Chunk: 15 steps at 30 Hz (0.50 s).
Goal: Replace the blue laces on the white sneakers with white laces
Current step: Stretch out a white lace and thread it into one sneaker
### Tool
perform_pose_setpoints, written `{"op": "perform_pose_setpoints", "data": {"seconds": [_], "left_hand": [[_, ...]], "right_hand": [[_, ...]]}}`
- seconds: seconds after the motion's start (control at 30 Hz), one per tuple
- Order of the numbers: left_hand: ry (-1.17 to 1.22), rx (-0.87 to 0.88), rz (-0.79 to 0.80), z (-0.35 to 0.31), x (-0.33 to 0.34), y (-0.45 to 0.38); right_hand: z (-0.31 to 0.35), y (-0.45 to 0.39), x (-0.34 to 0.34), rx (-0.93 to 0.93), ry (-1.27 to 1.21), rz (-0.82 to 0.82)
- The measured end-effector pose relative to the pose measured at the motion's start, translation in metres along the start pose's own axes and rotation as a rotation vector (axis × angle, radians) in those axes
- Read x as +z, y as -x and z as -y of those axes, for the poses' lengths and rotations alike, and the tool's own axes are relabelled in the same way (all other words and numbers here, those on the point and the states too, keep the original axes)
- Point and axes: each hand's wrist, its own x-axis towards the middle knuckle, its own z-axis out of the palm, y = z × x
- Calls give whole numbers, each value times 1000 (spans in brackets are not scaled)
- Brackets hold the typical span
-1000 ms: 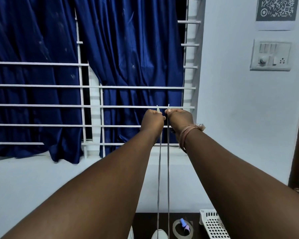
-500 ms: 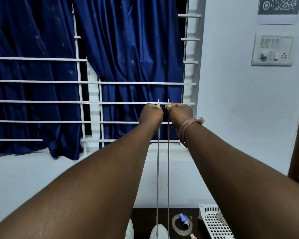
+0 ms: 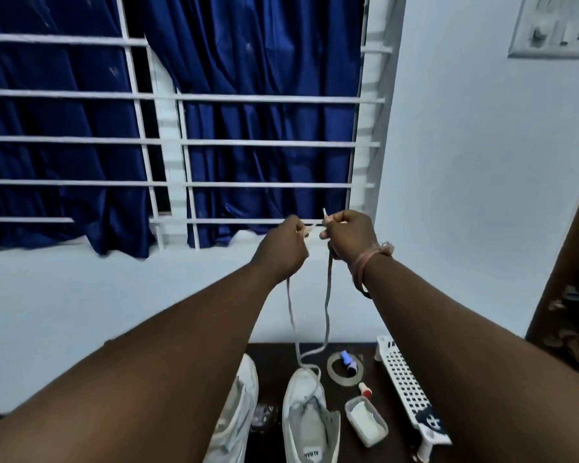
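Observation:
Two white sneakers stand on a dark table at the bottom of the head view. The right sneaker is open, and a white lace runs up from its toe eyelets in two slack strands. My left hand is closed on the left strand's end. My right hand pinches the other end, whose tip sticks up above the fingers. Both hands are held high and close together in front of the window. The left sneaker is partly hidden by my left forearm.
A tape roll with small blue pieces inside, a small clear container and a white perforated basket lie right of the sneakers. Behind are a white window grille, blue curtains and a switch plate.
The view has tilted down, so both sneakers now show. My hands have come lower, and the two strands have gone from taut and straight to slack and curved.

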Motion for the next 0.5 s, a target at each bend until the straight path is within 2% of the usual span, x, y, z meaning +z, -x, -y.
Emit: {"op": "perform_pose_setpoints", "data": {"seconds": [0.1, 0.27, 0.37, 0.5], "left_hand": [[-167, 3, 73, 63, 33, 29], [-245, -190, 141, 144, 81, 84], [-219, -323, 106, 174, 106, 114], [-179, -415, 103, 182, 134, 136]], "right_hand": [[-67, 21, 4, 30, 166, 81], [-158, 71, 15, 131, 296, 209], [-205, 100, 22, 280, 278, 257], [-245, 118, 29, 225, 446, 299]]}}
